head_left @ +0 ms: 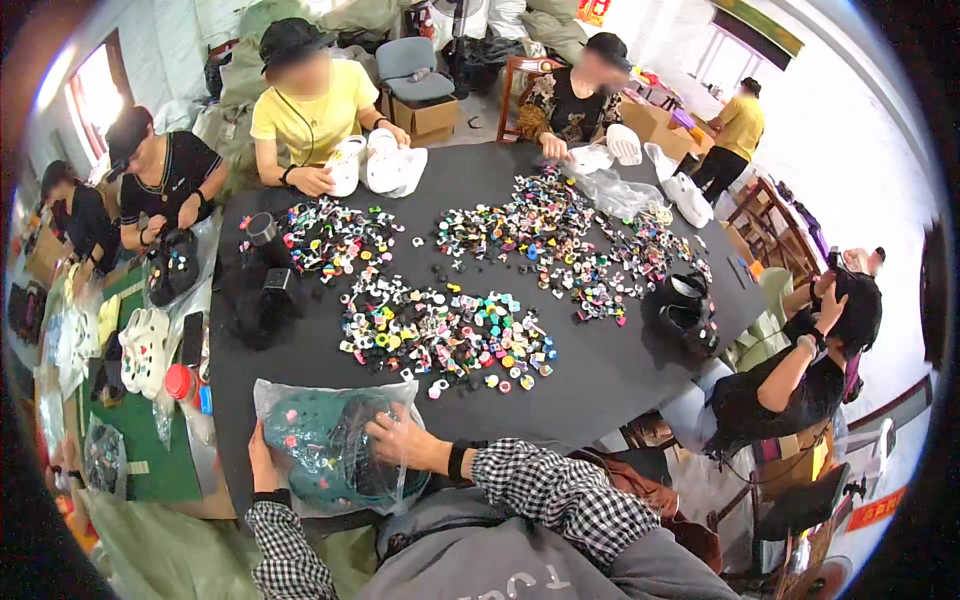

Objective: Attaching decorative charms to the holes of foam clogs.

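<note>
Far side: blue-grey padded chair [404,60] right by open brown cardboard box [422,122]. Left: round red lid [180,381] near flat green surface [172,465]; bright wooden-framed window [93,98] beyond.

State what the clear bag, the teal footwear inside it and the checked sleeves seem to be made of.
Clear bag: thin, glossy plastic film, judging by its transparency, creases and glints. Teal footwear: probably moulded foam or rubber, given its smooth, rounded form; the film obscures its finish. Checked sleeves: matte cloth, judging by soft folds; fibre unclear.
</note>
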A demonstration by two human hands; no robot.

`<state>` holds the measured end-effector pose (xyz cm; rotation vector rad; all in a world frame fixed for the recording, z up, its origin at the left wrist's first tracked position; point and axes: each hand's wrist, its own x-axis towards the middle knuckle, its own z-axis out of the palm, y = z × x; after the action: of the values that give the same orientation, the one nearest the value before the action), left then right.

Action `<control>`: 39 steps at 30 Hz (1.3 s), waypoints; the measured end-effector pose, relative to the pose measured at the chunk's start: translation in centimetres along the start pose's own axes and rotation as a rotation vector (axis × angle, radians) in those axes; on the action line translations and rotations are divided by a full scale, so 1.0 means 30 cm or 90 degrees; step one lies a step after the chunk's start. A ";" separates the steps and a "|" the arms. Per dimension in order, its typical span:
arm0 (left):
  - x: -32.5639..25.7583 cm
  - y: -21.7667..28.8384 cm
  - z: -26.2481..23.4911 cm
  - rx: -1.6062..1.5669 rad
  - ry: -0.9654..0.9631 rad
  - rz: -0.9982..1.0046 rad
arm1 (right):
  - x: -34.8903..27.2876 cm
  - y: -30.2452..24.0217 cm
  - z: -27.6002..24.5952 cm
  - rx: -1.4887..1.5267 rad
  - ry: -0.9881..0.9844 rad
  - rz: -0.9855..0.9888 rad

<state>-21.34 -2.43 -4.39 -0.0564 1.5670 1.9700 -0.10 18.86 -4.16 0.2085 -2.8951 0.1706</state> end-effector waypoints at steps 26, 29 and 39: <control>-0.099 -0.006 -0.507 0.048 0.226 0.165 | 0.035 0.093 -0.384 0.091 0.017 -0.314; -0.136 0.063 -0.268 -0.009 0.066 0.155 | 0.009 0.125 -0.416 0.017 -0.024 -0.356; -0.106 0.010 -0.384 0.266 0.253 0.316 | -0.030 0.119 -0.412 0.079 0.004 -0.272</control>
<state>-22.72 -14.15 -6.29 0.1328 2.4164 2.0222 2.96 24.10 7.21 0.8339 -2.7547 0.2721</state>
